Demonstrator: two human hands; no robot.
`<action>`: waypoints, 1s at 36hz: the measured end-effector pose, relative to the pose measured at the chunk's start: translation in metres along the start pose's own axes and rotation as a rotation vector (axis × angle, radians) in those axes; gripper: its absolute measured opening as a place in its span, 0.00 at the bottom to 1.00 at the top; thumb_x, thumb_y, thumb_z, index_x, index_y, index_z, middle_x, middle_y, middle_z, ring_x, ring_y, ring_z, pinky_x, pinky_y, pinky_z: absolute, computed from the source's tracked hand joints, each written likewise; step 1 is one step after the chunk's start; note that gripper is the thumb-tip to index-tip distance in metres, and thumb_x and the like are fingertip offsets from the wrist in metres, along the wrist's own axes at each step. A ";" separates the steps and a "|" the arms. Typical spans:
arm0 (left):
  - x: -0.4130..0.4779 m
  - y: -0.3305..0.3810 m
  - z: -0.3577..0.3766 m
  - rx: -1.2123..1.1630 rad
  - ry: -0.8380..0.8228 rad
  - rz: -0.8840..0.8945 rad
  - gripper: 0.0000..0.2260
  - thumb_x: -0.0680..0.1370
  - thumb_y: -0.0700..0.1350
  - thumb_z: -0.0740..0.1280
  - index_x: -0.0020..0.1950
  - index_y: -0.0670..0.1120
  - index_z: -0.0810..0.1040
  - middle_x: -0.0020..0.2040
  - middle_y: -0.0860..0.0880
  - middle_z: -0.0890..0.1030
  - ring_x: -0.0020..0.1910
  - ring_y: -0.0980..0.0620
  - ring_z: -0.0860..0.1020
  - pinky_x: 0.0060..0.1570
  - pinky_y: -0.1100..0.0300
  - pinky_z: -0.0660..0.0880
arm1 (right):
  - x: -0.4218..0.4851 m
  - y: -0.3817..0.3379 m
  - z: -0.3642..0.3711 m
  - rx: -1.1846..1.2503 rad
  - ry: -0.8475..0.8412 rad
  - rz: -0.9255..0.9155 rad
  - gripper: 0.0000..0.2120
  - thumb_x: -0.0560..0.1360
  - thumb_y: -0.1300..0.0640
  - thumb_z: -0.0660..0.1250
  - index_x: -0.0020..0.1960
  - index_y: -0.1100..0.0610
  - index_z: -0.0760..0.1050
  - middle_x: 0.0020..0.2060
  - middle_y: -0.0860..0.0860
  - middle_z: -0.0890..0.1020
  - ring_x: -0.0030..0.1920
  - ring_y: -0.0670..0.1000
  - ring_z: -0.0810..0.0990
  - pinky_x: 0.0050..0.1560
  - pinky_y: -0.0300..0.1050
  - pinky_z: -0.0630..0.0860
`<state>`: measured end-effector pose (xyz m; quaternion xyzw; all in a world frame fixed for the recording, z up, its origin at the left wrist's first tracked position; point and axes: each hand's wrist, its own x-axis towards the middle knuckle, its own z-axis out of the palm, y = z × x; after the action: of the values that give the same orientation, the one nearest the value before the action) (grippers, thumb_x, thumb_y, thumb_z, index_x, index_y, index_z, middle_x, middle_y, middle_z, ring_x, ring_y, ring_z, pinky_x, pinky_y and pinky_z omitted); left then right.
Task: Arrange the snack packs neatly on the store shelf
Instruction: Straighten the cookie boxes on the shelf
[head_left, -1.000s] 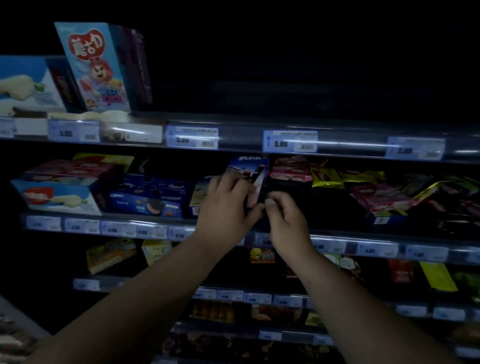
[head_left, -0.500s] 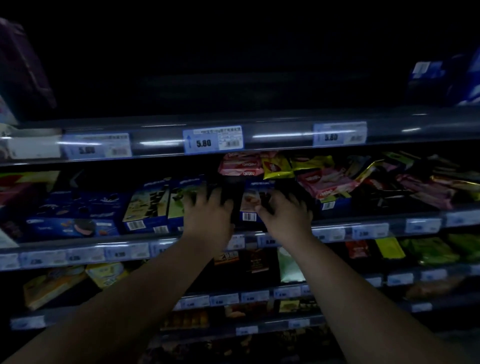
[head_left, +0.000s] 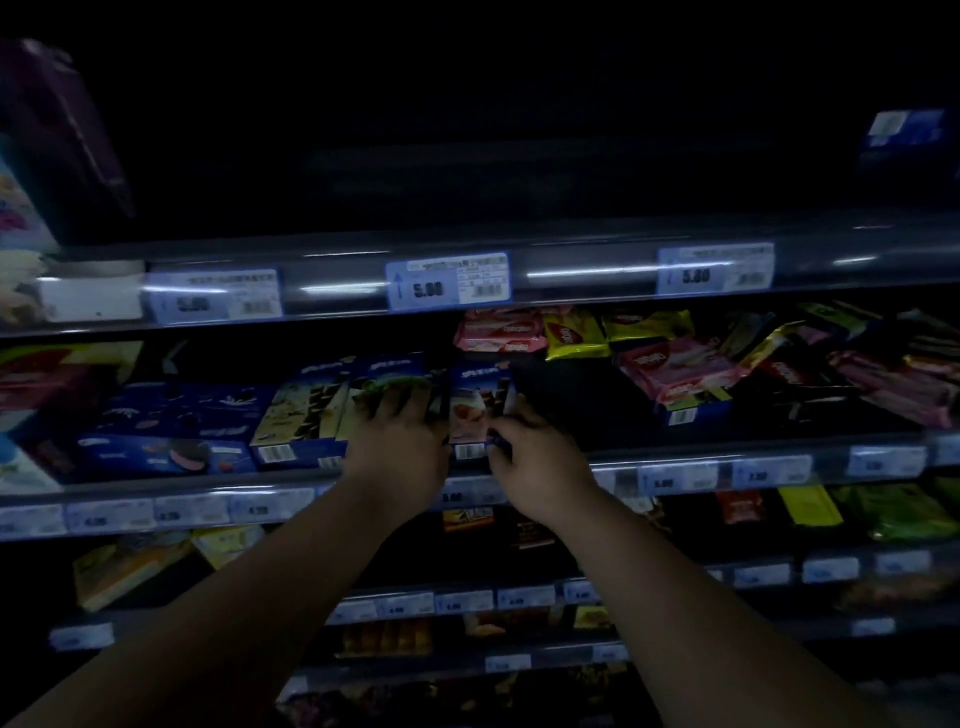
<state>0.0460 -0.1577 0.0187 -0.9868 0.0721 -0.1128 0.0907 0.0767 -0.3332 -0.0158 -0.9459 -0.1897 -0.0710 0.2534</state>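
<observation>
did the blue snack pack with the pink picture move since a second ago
Yes, downward: the blue snack pack with the pink picture was held close under the blue arrowed 5.80 price tag; now it stands lower.

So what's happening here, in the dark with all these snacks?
A person is tidying snack boxes on the middle shelf of a dim store rack. Their left hand lies against the front of a blue box with a green picture. Their right hand pinches the right edge of the next blue box, which has a pink picture. Both boxes stand upright in a row. Further right, pink and yellow packets lie in a loose heap, not yet straightened.
</observation>
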 end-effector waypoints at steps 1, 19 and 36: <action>0.000 0.001 0.001 -0.033 0.042 0.021 0.20 0.73 0.51 0.68 0.66 0.51 0.77 0.70 0.43 0.72 0.70 0.38 0.68 0.64 0.38 0.67 | -0.001 0.001 -0.002 0.013 -0.001 -0.005 0.21 0.80 0.48 0.61 0.72 0.48 0.69 0.75 0.52 0.65 0.71 0.58 0.66 0.67 0.53 0.69; 0.035 0.067 0.020 -0.287 0.117 0.152 0.24 0.74 0.61 0.57 0.61 0.50 0.79 0.54 0.49 0.83 0.54 0.42 0.79 0.49 0.49 0.77 | -0.018 0.132 -0.083 -0.333 0.349 0.542 0.36 0.73 0.39 0.67 0.77 0.46 0.58 0.73 0.64 0.61 0.69 0.66 0.61 0.65 0.60 0.61; 0.029 0.057 0.038 -0.392 0.167 0.112 0.23 0.77 0.60 0.55 0.67 0.54 0.76 0.62 0.52 0.80 0.61 0.46 0.75 0.63 0.44 0.70 | 0.002 0.124 -0.073 -0.102 0.296 0.596 0.42 0.70 0.39 0.70 0.75 0.55 0.55 0.69 0.63 0.64 0.68 0.64 0.62 0.64 0.56 0.66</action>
<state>0.0763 -0.2118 -0.0227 -0.9673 0.1544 -0.1730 -0.1032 0.1247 -0.4689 -0.0087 -0.9506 0.1380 -0.1397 0.2404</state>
